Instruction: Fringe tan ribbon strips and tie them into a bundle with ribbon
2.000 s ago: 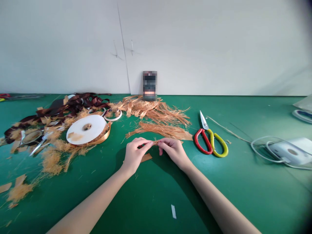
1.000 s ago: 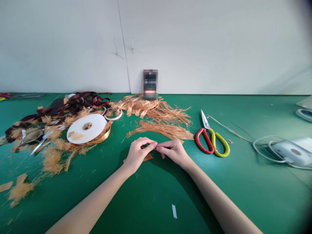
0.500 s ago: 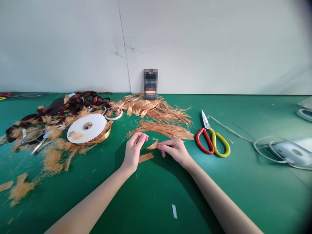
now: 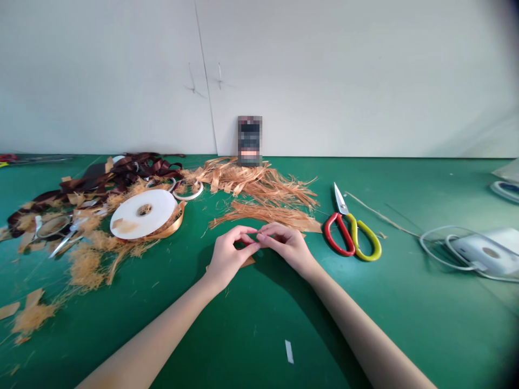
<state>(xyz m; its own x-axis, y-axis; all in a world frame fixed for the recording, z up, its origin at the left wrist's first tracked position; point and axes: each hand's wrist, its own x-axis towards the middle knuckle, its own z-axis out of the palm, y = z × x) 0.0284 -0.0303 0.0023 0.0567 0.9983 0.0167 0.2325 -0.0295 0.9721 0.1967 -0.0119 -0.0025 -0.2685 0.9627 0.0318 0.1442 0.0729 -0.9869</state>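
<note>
Both hands are above the green table point(image 4: 227, 346), and their fingertips meet in the middle. The right hand point(image 4: 291, 249) has its thumb and index finger closed in a pinch on a small piece of tan ribbon point(image 4: 264, 245), which is mostly hidden by the fingers. The left hand point(image 4: 227, 258) has thumb and index finger curved, with a narrow space between them, and their tips are at the same place as the right fingertips. I cannot tell if the left fingers also grip the ribbon.

Under the left hand, a flat tan ribbon strip point(image 4: 248, 262) lies on the table, partly covered. Just beyond the hands there is a bundle of frayed tan ribbon strips point(image 4: 270, 215), and behind it a larger pile of frayed tan ribbon point(image 4: 251, 182). A dark upright rectangular object point(image 4: 250, 140), with its front blurred, stands at this pile, before the white wall point(image 4: 332, 81).

To the right of the bundle lie metal scissors with one red and one yellow handle point(image 4: 344, 212), and farther right is a white device with a cable point(image 4: 488, 253). On the left side is a white round spool point(image 4: 133, 222), near tangled dark brown ribbons point(image 4: 107, 182) and fluffy tan threads point(image 4: 86, 266). A small white strip point(image 4: 289, 351) lies nearer to the person.
</note>
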